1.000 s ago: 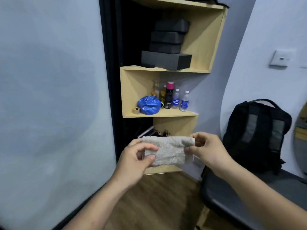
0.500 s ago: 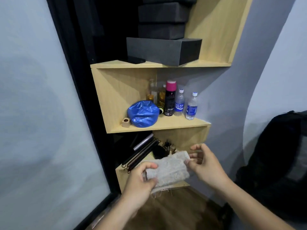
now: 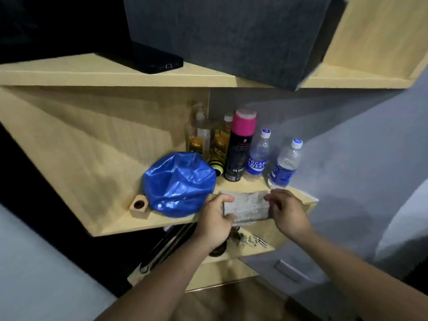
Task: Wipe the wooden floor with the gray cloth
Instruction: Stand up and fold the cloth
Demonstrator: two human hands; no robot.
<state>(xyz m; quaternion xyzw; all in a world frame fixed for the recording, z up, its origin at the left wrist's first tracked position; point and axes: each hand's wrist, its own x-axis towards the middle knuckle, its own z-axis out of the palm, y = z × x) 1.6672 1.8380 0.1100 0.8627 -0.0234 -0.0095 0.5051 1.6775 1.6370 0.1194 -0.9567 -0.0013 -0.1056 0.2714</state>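
Observation:
The folded gray cloth (image 3: 246, 206) is held between both hands at the front edge of the middle wooden shelf (image 3: 120, 224). My left hand (image 3: 216, 220) grips the cloth's left end, thumb on top. At the cloth's right end, the fingers of my right hand (image 3: 287, 210) pinch it. The cloth sits right of a blue plastic bag (image 3: 178, 183). A strip of wooden floor (image 3: 234, 302) shows at the bottom, between my forearms.
Behind the cloth stand a black can with a pink cap (image 3: 239, 147), two water bottles (image 3: 286, 164) and yellow bottles (image 3: 199, 135). A small wooden block (image 3: 138, 206) lies left of the bag. A dark box (image 3: 231, 35) sits on the upper shelf. Dark rods (image 3: 166, 246) lie on the lower shelf.
The view has closed in on the shelf unit. Both hands have carried the cloth up from in front of the lower shelf to the middle shelf's front edge. The backpack has left the view.

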